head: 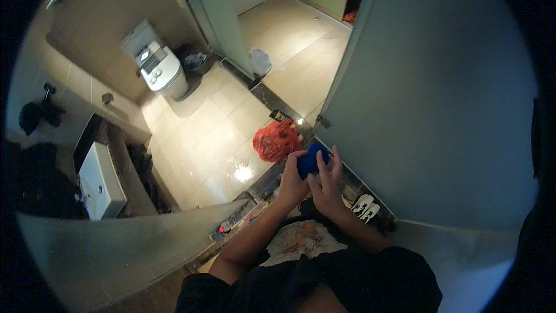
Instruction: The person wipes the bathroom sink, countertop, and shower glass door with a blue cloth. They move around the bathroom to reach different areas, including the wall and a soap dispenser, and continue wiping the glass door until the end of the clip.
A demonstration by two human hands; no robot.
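Observation:
A dark blue object, soft-looking and bunched, is held between my two hands in front of my body; what it is exactly I cannot tell. My left hand grips its left side with thumb and fingers. My right hand lies against its right side, with some fingers spread over it. Just beyond my hands, a red plastic bag rests on the floor beside the dark stone threshold, and a small dark packet lies at its far edge.
Frosted glass panels rise on the right and lower left. A toilet with items on its lid stands at the upper left, near a waste bin. A washbasin is at the left. White slippers lie right of my forearm; the tiles look wet.

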